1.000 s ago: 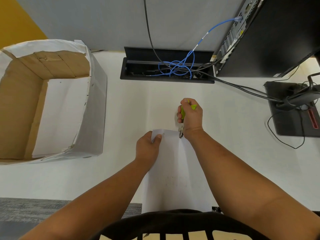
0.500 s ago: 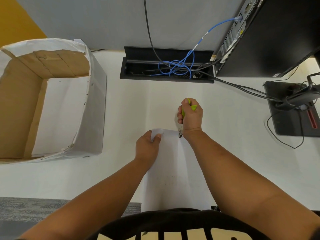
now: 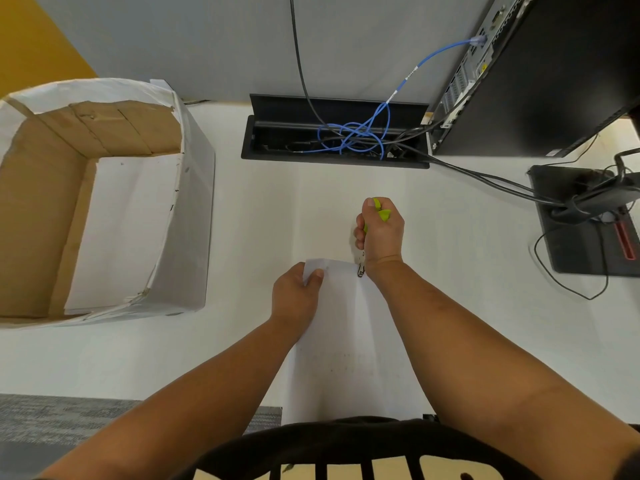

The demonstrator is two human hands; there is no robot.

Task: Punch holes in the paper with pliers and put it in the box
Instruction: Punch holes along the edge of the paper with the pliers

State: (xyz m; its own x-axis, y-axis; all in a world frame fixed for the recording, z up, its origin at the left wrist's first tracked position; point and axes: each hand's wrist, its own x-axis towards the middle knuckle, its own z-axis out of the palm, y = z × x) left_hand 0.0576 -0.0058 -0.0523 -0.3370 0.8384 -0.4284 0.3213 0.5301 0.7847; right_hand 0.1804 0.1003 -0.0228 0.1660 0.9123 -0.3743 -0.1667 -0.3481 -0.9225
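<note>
The paper [image 3: 346, 327] lies at the front edge of the desk [image 3: 467, 271], and almost nothing has moved in the last second. The left hand [image 3: 296, 296] still pinches its far corner; the right hand [image 3: 381, 233] keeps squeezing the pliers [image 3: 361, 270] on the far edge. I judge punching continues; the box [image 3: 187, 202] waits at the left.

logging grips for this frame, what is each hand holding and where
Left hand pinches the white paper sheet at its far left corner. Right hand grips the green-handled metal pliers by the handles.
</note>
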